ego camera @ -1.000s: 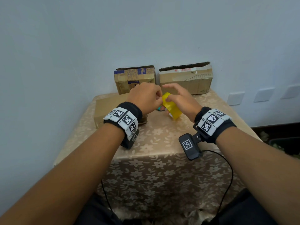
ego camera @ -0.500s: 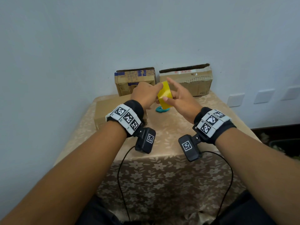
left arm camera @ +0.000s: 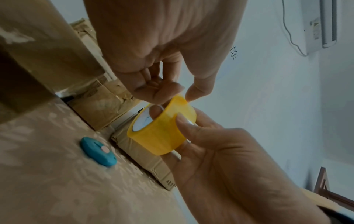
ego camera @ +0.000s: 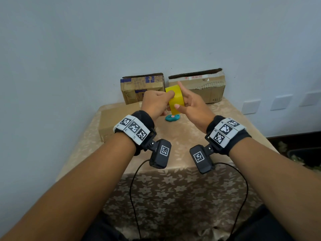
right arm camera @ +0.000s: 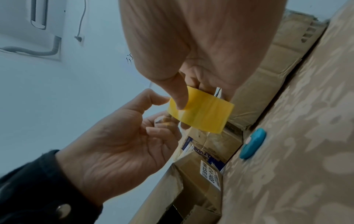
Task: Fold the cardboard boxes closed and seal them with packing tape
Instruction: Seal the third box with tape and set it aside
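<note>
Cameras: black units [ego camera: 160, 153] under both wrists, below marker bands, cables trailing down over the cloth.
Cloth: beige floral cover [ego camera: 173, 188] over the table.
Right hand: [ego camera: 192, 108] raised above the table, gripping the tape; thumb on the outer face, one finger through the core, index finger stretched up behind the roll.
Tape: yellow roll [ego camera: 175, 100] held in the air between both hands, above the cutter and in front of the two rear boxes; white core visible in the left wrist view [left arm camera: 162, 130].
Left hand: [ego camera: 154, 103] fingers curled, thumb and fingertips at the upper edge of the tape, pinching there.
Cutter: small teal one [ego camera: 172, 117] flat on the cloth, below the hands.
Flat box: [ego camera: 112, 124] lying at table's left, partly behind the left wrist.
Left rear box: [ego camera: 139, 89] against the wall, blue labels on its front.
Right rear box: [ego camera: 206, 87] beside it against the wall, torn paper on its front.
Wall: pale blue [ego camera: 156, 32], switch plates at right.
</note>
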